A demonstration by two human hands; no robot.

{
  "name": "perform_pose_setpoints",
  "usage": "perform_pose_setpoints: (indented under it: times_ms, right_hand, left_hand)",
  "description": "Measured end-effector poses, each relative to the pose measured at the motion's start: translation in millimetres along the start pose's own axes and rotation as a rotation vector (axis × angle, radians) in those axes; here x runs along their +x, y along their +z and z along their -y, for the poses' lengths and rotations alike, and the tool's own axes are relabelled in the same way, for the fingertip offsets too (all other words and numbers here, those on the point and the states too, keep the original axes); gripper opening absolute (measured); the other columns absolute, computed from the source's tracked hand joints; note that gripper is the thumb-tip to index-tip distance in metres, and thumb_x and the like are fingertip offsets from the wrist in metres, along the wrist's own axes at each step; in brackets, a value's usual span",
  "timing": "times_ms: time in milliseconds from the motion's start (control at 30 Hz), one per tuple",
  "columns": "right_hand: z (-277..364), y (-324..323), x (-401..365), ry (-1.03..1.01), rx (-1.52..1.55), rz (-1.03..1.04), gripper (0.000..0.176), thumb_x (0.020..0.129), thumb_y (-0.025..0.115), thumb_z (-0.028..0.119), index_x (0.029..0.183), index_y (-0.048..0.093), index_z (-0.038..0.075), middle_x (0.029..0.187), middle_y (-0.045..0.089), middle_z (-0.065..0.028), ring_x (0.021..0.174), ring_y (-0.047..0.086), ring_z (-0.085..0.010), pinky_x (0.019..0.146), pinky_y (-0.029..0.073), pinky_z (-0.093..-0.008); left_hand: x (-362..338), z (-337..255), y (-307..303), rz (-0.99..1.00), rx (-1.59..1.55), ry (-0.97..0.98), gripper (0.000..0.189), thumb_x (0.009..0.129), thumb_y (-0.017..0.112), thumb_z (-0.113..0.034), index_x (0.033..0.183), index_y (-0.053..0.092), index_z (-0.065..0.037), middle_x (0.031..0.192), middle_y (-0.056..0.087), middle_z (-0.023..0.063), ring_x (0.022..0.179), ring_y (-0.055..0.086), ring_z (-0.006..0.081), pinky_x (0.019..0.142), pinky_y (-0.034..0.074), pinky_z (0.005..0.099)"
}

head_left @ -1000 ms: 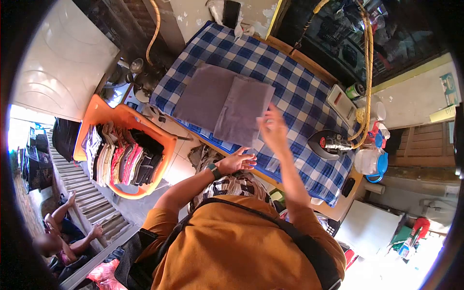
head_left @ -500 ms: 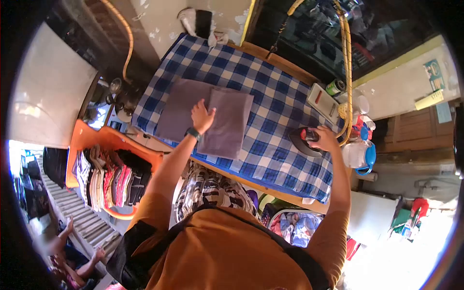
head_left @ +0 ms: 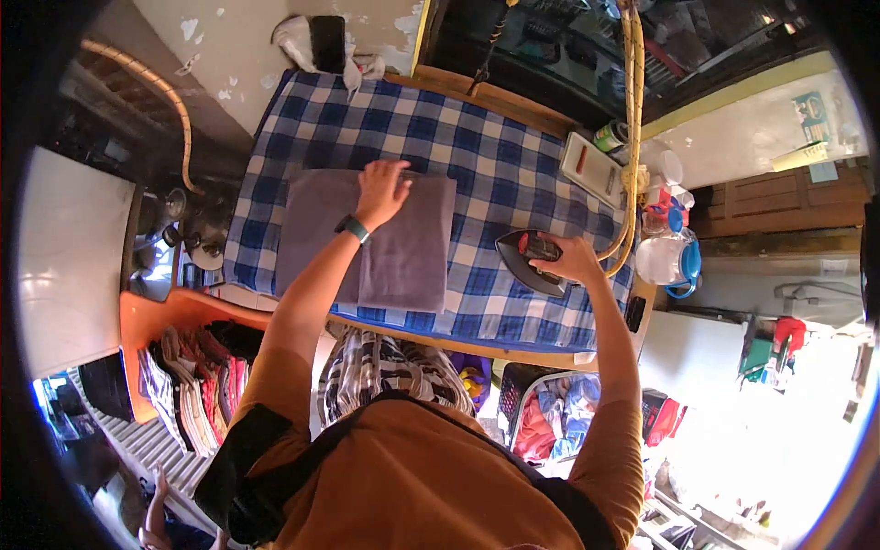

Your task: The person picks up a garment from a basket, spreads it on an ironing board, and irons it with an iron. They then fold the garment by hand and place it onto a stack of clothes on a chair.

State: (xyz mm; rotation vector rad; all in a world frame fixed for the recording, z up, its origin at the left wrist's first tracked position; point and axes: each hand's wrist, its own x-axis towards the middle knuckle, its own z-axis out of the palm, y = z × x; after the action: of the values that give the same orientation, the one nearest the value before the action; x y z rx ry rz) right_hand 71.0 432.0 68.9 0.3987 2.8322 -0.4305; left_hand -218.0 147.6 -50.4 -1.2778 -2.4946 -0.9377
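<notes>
A folded grey-purple cloth (head_left: 403, 252) lies on the blue-and-white checked cloth (head_left: 500, 165) that covers the table. My left hand (head_left: 379, 194) rests on the upper part of the folded cloth, fingers stretched out and holding nothing. To the right, my right hand (head_left: 570, 260) is wrapped round the handle of a dark clothes iron (head_left: 524, 266). The iron is on the checked cloth, apart from the folded cloth, its tip pointing left. A yellow patterned cord (head_left: 634, 137) hangs down beside my right hand.
At the table's right edge are a white tray (head_left: 587, 165), a green can (head_left: 610, 137) and a jar with a blue lid (head_left: 665, 261). A phone (head_left: 327, 43) stands at the back. Folded clothes (head_left: 197, 385) fill an orange shelf on the left; a laundry basket (head_left: 518, 412) stands below.
My left hand has moved towards the upper edge of the folded cloth. My right hand has slid the iron leftward, nearer to the cloth. The whole view has shifted somewhat.
</notes>
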Motion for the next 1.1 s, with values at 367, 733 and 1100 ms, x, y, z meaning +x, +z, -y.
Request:
perform_pose_setpoints:
  times_ms: [367,733,1100]
  right_hand:
    - [45.3,-6.4,25.8,0.499,0.589,0.088,0.069,0.065,0.074,0.058,0.093,0.061,-0.003,0.054,0.06,-0.0068,0.044,0.058,-0.0144,0.041,0.045,-0.0269]
    - [229.0,28.6,46.2,0.031,0.257,-0.016,0.084,0.063,0.065,0.067,0.104,0.059,-0.006,0.073,0.065,-0.021,0.071,0.066,-0.0344,0.065,0.053,-0.0423]
    - [264.7,24.3,124.6,-0.019,0.183,0.13,0.075,0.067,0.062,0.069,0.069,0.065,-0.006,0.062,0.062,-0.0192,0.062,0.066,-0.032,0.058,0.053,-0.0407]
  left_hand:
    - [42.2,-39.1,49.9,0.367,-0.094,0.115,0.033,0.08,0.061,-0.029,0.11,0.059,-0.017,0.11,0.056,0.0042,0.106,0.044,0.0258,0.087,0.026,0.0498]
    - [-93.8,40.7,-73.5,-0.146,0.194,-0.339,0.036,0.088,0.049,-0.018,0.124,0.046,-0.014,0.123,0.048,0.0096,0.122,0.038,0.0309,0.095,0.024,0.0504]
    - [-226.7,38.5,-136.6,-0.027,0.41,-0.827,0.058,0.084,0.06,-0.041,0.124,0.042,-0.002,0.118,0.046,0.0226,0.11,0.045,0.0391,0.087,0.039,0.0476]
